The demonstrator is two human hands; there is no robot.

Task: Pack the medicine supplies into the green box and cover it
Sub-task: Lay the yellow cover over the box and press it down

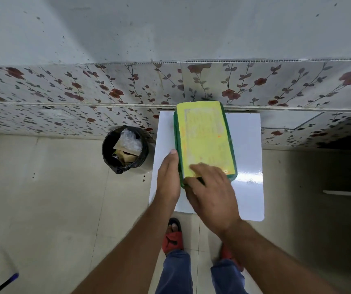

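Green box at frame centre on white bench, yellow lid on. Likely rigid, light, smooth plastic; hold long sides. Left hand flat against side, fingers straight; right hand fingers spread, pressing lid's near end.

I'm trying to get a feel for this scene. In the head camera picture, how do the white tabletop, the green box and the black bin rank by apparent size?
1. white tabletop, clearly largest.
2. green box, resting on it.
3. black bin, smallest; it stands lower on the floor, farther from the camera, so its true size may be understated.
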